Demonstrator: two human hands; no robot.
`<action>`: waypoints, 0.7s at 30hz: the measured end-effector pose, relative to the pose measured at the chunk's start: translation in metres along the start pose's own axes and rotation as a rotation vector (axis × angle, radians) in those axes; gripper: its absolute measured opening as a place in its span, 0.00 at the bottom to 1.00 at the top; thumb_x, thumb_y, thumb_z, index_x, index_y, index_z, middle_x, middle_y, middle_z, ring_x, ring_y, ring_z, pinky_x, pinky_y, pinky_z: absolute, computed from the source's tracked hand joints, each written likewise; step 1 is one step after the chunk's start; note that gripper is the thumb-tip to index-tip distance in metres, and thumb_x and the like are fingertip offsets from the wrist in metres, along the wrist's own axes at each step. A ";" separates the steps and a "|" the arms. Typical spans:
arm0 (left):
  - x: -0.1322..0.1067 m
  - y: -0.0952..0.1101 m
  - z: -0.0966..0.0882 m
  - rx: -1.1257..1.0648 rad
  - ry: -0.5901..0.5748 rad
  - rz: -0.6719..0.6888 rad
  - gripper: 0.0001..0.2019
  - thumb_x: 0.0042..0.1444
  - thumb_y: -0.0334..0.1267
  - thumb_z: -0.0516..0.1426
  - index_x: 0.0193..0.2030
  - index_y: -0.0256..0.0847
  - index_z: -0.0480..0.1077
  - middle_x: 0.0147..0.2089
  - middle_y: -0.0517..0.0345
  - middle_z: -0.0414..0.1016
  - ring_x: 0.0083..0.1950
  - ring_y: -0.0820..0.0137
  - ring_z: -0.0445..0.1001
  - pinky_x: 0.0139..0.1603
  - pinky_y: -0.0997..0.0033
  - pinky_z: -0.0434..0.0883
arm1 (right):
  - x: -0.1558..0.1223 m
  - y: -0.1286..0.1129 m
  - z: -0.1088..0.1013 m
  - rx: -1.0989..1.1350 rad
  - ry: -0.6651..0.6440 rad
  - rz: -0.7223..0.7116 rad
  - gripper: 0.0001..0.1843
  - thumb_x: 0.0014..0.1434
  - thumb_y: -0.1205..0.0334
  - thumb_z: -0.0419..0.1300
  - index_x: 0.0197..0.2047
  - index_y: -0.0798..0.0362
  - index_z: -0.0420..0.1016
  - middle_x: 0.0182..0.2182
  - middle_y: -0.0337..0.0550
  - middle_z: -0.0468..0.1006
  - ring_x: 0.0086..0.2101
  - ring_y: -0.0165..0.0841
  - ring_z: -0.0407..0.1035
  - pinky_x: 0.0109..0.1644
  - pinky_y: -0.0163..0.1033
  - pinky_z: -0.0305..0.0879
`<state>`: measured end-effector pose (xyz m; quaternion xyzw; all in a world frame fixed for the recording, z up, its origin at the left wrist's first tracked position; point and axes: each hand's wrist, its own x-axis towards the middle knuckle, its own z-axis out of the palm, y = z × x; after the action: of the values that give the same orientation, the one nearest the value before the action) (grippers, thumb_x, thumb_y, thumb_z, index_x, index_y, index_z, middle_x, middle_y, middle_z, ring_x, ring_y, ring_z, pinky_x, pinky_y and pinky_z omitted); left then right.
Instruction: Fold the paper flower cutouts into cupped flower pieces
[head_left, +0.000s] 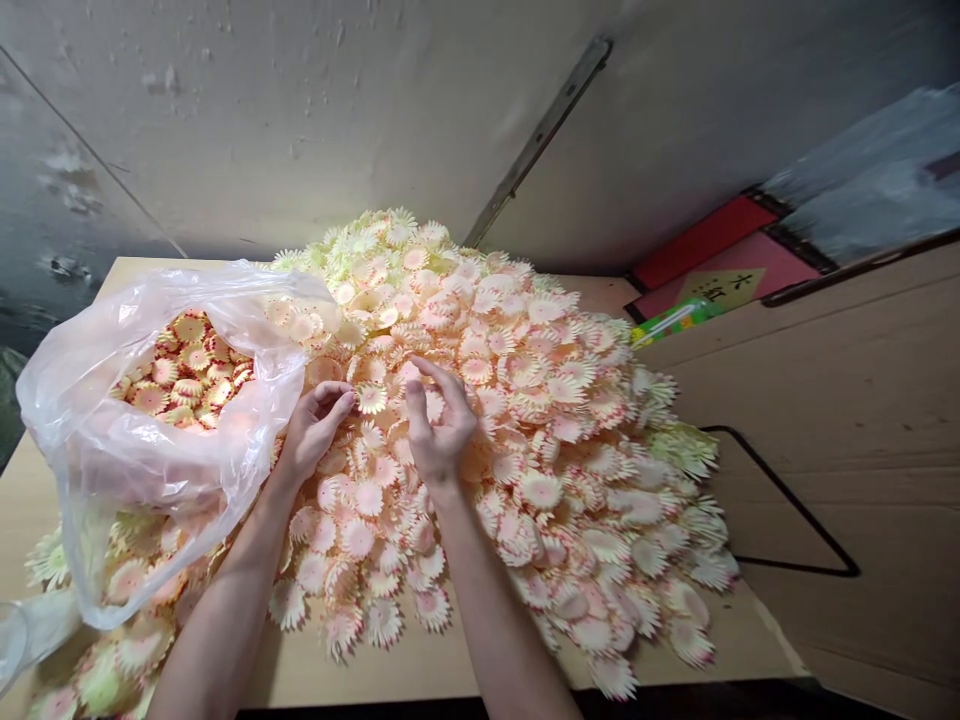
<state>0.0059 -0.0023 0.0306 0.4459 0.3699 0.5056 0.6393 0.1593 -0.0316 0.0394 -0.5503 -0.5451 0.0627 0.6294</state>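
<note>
A big heap of pale pink and cream artificial flower heads (540, 420) covers a wooden table (420, 670). Both my hands rest on the middle of the heap. My left hand (313, 428) has its fingers curled together, their tips beside a small cream flower head (371, 398). My right hand (439, 420) is just right of that flower, with its fingers bent and brought together in a pinch over the pile. What, if anything, either hand grips is too small to make out.
A clear plastic bag (150, 450) holding yellow and red flower heads (187, 375) lies open at the left of the table. A grey wall rises behind. Cardboard sheets (847, 400), a black wire frame (795, 510) and red boards (712, 245) stand at the right.
</note>
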 end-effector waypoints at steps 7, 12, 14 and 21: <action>-0.002 0.005 0.001 0.006 -0.076 0.003 0.18 0.48 0.51 0.68 0.35 0.39 0.75 0.33 0.58 0.76 0.34 0.72 0.74 0.40 0.72 0.73 | -0.008 0.001 0.005 0.152 -0.240 0.122 0.18 0.55 0.56 0.70 0.48 0.50 0.81 0.39 0.45 0.84 0.38 0.37 0.79 0.46 0.43 0.77; -0.002 0.006 0.000 -0.031 -0.045 -0.009 0.18 0.49 0.51 0.68 0.36 0.39 0.75 0.35 0.58 0.75 0.35 0.72 0.75 0.39 0.73 0.73 | -0.009 0.005 0.004 0.137 -0.216 0.089 0.07 0.57 0.58 0.68 0.36 0.51 0.84 0.33 0.43 0.85 0.32 0.36 0.79 0.39 0.40 0.76; -0.002 0.007 0.001 -0.033 -0.050 -0.013 0.18 0.48 0.51 0.68 0.35 0.39 0.75 0.35 0.58 0.75 0.35 0.72 0.75 0.39 0.73 0.73 | -0.008 0.006 0.003 0.106 -0.214 0.074 0.07 0.58 0.57 0.67 0.37 0.51 0.83 0.33 0.43 0.86 0.31 0.36 0.79 0.38 0.40 0.76; -0.002 0.007 0.000 0.046 -0.082 -0.027 0.17 0.49 0.49 0.68 0.37 0.38 0.77 0.34 0.56 0.78 0.35 0.71 0.74 0.40 0.71 0.72 | -0.009 0.004 0.003 0.088 -0.314 0.120 0.13 0.62 0.57 0.63 0.49 0.51 0.74 0.26 0.38 0.81 0.26 0.32 0.77 0.33 0.36 0.73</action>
<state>0.0035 -0.0041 0.0372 0.4758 0.3608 0.4698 0.6502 0.1557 -0.0340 0.0303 -0.5371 -0.5997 0.2093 0.5551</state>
